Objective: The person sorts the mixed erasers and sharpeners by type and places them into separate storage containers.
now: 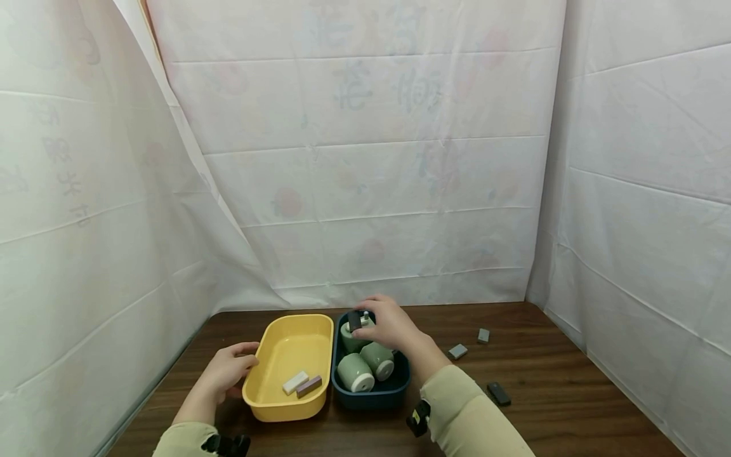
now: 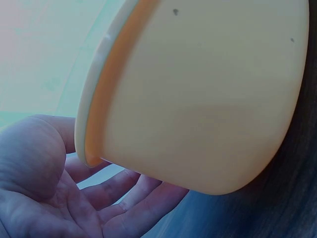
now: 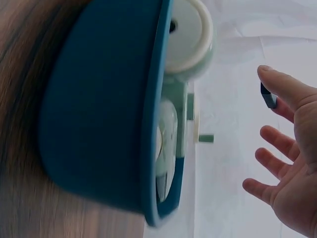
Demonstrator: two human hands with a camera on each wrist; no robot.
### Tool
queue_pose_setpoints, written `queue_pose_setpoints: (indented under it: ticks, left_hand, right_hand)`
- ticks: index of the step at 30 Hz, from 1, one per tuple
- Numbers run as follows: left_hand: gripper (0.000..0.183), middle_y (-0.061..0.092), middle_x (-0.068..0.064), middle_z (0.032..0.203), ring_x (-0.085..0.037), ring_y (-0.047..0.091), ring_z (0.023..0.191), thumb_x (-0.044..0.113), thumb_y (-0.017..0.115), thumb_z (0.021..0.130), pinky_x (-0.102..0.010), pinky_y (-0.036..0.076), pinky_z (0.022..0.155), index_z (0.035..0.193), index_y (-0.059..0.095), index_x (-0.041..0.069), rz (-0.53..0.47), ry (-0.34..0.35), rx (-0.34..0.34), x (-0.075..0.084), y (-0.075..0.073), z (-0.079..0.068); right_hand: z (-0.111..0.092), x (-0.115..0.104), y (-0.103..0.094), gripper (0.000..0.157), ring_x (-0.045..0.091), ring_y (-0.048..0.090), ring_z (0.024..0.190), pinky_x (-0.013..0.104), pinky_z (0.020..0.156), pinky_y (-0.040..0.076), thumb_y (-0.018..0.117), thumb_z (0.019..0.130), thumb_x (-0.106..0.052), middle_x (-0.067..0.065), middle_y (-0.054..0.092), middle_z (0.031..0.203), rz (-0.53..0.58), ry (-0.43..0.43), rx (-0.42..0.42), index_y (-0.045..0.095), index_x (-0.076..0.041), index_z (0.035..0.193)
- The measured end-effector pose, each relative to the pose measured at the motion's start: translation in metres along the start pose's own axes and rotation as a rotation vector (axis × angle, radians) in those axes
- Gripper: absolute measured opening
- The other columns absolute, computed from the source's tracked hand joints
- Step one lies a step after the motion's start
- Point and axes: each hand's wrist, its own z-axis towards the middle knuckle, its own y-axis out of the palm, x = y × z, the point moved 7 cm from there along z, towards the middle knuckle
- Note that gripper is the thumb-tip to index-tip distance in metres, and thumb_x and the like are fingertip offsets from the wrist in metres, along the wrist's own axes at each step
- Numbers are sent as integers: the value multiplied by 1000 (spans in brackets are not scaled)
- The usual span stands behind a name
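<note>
My right hand (image 1: 389,322) pinches a small dark rectangular block (image 1: 355,321) between thumb and fingers, above the far end of a dark blue tub (image 1: 371,400). In the right wrist view, the other fingers are spread apart and the block (image 3: 268,96) shows by the thumb tip. Several green rounded pieces (image 1: 353,369) with white ends lie in the blue tub; one at the back has a small peg on top. My left hand (image 1: 225,369) holds the left rim of a yellow tub (image 1: 264,409), which contains a white block (image 1: 295,382) and a purplish block (image 1: 309,386).
To the right on the dark wooden table (image 1: 548,387) lie two small grey blocks, one nearer grey block (image 1: 458,351) and one farther grey block (image 1: 483,336). A black block (image 1: 499,393) lies close to the right sleeve. White cloth (image 1: 371,190) hangs behind and at both sides.
</note>
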Motion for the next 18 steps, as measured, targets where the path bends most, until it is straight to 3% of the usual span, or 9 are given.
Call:
queue_pose_setpoints:
  ticks: [13, 18]
  left_hand:
    - [51, 61, -28, 124, -35, 71, 97, 12, 57, 98, -50, 61, 61, 146, 49, -2, 3, 10, 8, 1, 1, -3]
    - [52, 61, -28, 125, -34, 71, 96, 13, 57, 98, -50, 61, 61, 146, 49, -2, 11, 12, 10, 3, 0, -4]
  right_hand:
    - [9, -27, 22, 52, 27, 49, 132, 45, 101, 50, 80, 88, -41, 5, 52, 144, -32, 10, -62, 66, -25, 135]
    - [12, -37, 29, 50, 26, 53, 127, 42, 95, 53, 81, 87, -41, 4, 54, 142, -76, 21, -64, 67, -27, 134]
